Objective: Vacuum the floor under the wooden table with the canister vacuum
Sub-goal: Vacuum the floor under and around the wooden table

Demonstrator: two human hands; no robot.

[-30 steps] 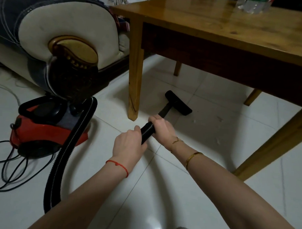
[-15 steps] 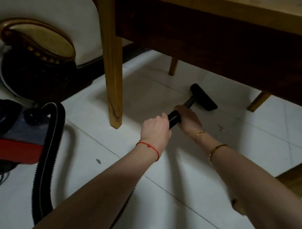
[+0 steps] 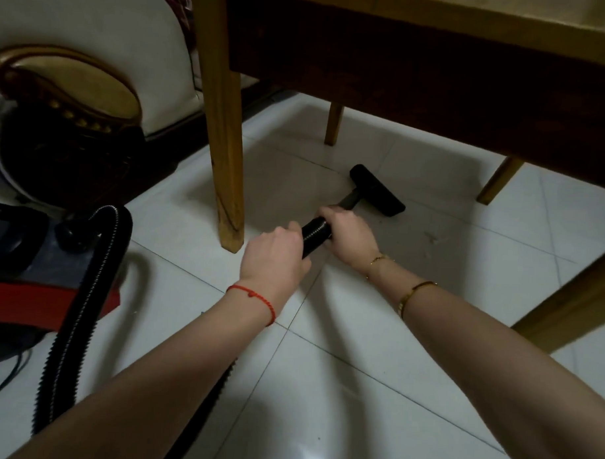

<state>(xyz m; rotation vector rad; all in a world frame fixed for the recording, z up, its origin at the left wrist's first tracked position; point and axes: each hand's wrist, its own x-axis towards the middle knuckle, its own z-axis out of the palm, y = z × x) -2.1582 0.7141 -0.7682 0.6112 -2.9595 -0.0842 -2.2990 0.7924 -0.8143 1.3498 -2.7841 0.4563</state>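
Both hands hold the black ribbed vacuum hose (image 3: 315, 234) near its front end. My left hand (image 3: 275, 259) grips it from behind, my right hand (image 3: 349, 235) just ahead. The black floor nozzle (image 3: 378, 190) lies flat on the white tiles under the wooden table (image 3: 420, 65), between its legs. The red and black canister (image 3: 21, 281) sits at the left, with the hose (image 3: 86, 290) looping from it down past my left arm.
The table's near left leg (image 3: 225, 151) stands just left of my hands. Another near leg (image 3: 573, 304) slants at the right, and two far legs (image 3: 334, 124) stand behind the nozzle. A cream sofa arm (image 3: 94, 67) is at the upper left. Small debris (image 3: 432, 239) lies right of the nozzle.
The view has dropped lower and closer under the table. The nozzle has slid further in under the table, and both hands have moved forward with the hose.
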